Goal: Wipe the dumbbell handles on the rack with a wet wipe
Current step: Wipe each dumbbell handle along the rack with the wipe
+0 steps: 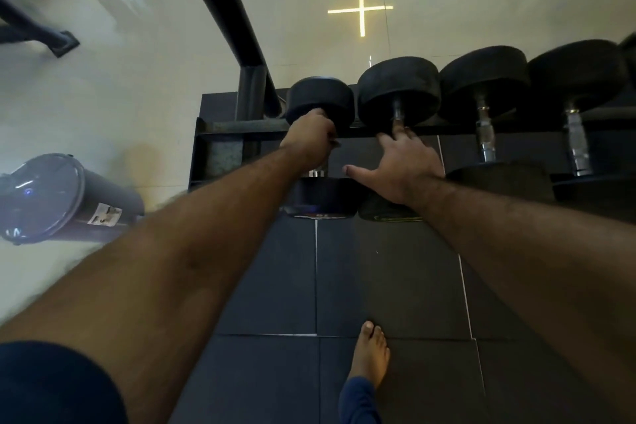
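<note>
Left hand (pixel 309 138) grip closed round first dumbbell handle (pixel 318 172); wipe not visible. Right hand (pixel 399 169) open, fingers on second dumbbell (pixel 399 93). Wipe full handle length, rotate.

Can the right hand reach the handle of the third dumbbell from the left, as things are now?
Probably yes. The right hand lies open over the second dumbbell, and the third dumbbell's handle sits bare just beside it on the rack. Nothing blocks the way.
</note>
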Tool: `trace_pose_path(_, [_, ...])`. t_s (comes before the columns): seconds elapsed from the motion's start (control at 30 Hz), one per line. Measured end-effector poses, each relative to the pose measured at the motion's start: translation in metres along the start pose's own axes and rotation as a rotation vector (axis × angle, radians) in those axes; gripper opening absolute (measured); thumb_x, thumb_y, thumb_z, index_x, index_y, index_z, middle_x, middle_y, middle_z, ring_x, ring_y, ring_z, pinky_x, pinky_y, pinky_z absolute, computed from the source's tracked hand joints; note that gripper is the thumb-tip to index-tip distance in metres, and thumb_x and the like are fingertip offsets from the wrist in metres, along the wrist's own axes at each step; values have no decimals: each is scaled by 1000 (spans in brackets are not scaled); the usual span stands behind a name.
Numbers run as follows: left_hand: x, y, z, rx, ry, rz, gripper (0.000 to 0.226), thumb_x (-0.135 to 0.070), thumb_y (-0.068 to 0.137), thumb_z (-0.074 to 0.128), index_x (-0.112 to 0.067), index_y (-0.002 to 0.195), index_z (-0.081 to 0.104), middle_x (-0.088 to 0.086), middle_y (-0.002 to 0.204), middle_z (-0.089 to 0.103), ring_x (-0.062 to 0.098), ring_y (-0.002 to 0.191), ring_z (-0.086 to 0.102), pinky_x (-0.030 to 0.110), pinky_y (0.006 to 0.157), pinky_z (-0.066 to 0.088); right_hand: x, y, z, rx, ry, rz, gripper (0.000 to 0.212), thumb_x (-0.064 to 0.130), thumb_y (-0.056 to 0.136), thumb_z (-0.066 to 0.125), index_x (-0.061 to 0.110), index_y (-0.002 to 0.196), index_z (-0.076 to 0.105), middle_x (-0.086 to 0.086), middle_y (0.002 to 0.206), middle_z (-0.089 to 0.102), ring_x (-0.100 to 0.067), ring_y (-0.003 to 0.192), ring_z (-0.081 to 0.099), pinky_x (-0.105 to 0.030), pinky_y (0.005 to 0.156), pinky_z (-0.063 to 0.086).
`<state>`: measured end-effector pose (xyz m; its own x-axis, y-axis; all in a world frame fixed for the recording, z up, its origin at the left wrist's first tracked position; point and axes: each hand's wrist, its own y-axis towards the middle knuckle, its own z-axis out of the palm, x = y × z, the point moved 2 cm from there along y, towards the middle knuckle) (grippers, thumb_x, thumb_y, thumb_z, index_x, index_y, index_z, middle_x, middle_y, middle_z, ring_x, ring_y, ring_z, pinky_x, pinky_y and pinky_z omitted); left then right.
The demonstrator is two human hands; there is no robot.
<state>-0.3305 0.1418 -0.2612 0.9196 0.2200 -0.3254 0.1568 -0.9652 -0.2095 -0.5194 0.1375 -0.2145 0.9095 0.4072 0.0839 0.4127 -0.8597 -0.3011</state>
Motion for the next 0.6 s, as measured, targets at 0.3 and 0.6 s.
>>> trace_pose_path(0.3, [11,-8,-15,-87,103,198,21,-16,97,68,-18,112,82,5,110,66,27,105,63,41,91,52,3,0,1,16,-6,9,122,103,71,45,22,162,42,-10,176,24,-33,156,35,-50,118,42])
trace_pose_path(0.6, [14,-15,-1,476,117,268,17,-18,93,71,-22,106,81,-5,102,72,20,97,69,34,87,54,4,4,2,40,-20,15,124,105,69,43,22,160,44,-8,175,26,-33,152,39,-49,116,44])
